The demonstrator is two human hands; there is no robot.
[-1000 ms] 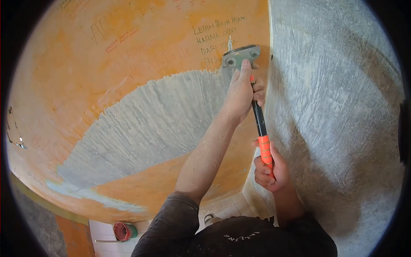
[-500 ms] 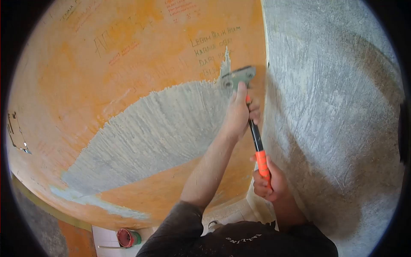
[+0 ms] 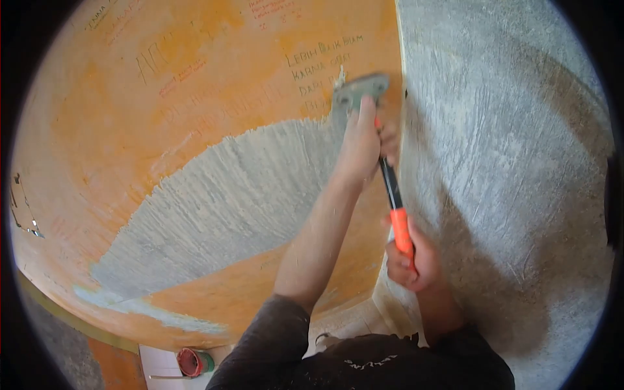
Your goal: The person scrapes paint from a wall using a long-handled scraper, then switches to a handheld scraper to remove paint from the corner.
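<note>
A long-handled scraper [image 3: 361, 92] with a wide greenish-grey head is pressed to the orange painted wall [image 3: 214, 84]. My left hand [image 3: 365, 146] is closed around the shaft just below the head, its thumb stretched up toward the head. Lower down, my right hand [image 3: 415, 260] grips the orange end of the handle. Below and left of the blade spreads a bare grey patch [image 3: 227, 188] with a ragged upper edge. Handwriting [image 3: 325, 55] marks the paint beside the scraper head, and the head covers part of it.
To the right, a rough grey wall [image 3: 500, 143] meets the orange one at a corner. A red and green bucket [image 3: 195, 362] stands on the floor at lower left, with a thin stick [image 3: 166, 376] by it. A wire [image 3: 25, 205] hangs at the far left.
Both hands have moved upward with the scraper. Its head has slid higher along the orange wall, over more of the handwriting, with a grey strip beneath it.
</note>
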